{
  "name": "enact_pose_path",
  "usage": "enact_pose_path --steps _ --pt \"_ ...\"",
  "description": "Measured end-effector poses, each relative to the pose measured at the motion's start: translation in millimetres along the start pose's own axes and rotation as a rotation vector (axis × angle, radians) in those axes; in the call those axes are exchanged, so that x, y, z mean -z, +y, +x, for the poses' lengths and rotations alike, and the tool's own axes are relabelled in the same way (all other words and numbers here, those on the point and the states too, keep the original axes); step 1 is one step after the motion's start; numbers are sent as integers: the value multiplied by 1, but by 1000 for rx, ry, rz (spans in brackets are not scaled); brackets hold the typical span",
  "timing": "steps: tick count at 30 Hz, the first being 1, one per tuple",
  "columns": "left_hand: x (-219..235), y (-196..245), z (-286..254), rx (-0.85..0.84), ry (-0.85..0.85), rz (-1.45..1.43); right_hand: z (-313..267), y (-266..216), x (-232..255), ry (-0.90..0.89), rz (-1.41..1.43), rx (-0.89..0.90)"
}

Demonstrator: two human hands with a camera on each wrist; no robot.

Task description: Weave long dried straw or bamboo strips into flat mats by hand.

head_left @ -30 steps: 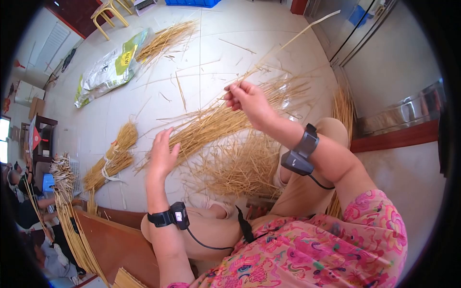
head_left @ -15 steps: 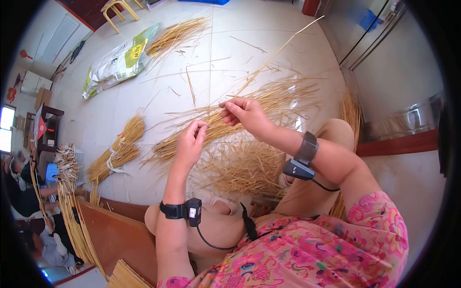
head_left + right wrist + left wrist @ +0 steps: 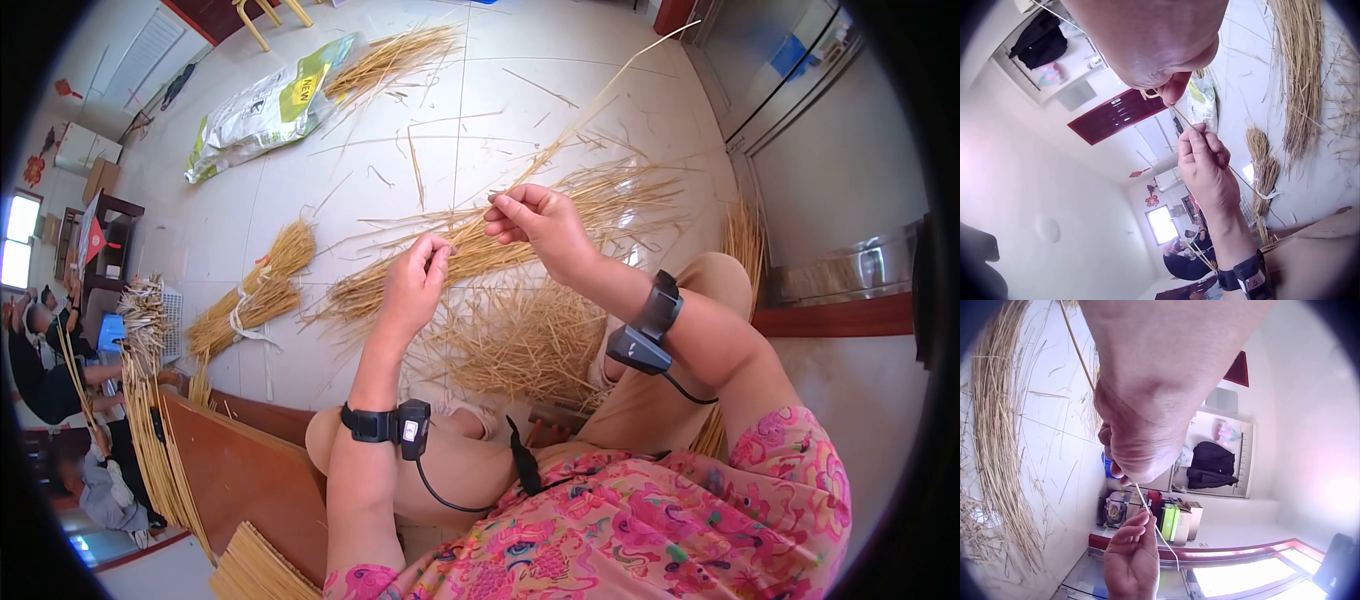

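Note:
One long, thin straw stalk (image 3: 612,82) runs up and to the right past my right hand (image 3: 545,228), which pinches it between thumb and fingers. My left hand (image 3: 416,280) is lower and to the left, thumb against the fingertips. In the right wrist view, a stretch of the stalk (image 3: 1183,117) spans the short space between the hands, and the left hand (image 3: 1209,167) pinches it too. Its other end trails past the left hand. Under both hands lies a loose spread of straw (image 3: 470,252) on the tiled floor.
A pile of short straw pieces (image 3: 525,345) lies near my feet. To the left is a tied straw bundle (image 3: 255,290); farther back, a printed bag (image 3: 265,105) with straw sticking out. Upright stalks (image 3: 742,235) lean at the right beside a metal-faced unit (image 3: 820,170). People sit at far left.
My left hand, with fingers spread a second ago, has moved up and right toward the right hand and now pinches the stalk. The right hand keeps its pinch; the head view has shifted slightly.

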State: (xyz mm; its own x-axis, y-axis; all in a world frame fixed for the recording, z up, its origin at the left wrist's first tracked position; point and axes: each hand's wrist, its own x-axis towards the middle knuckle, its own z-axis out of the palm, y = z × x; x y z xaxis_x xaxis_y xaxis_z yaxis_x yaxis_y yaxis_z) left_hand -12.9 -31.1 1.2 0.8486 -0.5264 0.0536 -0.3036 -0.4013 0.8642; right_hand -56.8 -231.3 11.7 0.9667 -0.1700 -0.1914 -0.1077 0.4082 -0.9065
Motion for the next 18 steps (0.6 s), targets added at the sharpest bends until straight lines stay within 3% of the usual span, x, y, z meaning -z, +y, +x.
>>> enact_pose_path --steps 12,18 --pt "-3 2 0 -1 -9 41 -4 0 -4 9 -54 61" --pt "-5 1 -1 -16 -1 40 -8 1 -11 37 101 70"
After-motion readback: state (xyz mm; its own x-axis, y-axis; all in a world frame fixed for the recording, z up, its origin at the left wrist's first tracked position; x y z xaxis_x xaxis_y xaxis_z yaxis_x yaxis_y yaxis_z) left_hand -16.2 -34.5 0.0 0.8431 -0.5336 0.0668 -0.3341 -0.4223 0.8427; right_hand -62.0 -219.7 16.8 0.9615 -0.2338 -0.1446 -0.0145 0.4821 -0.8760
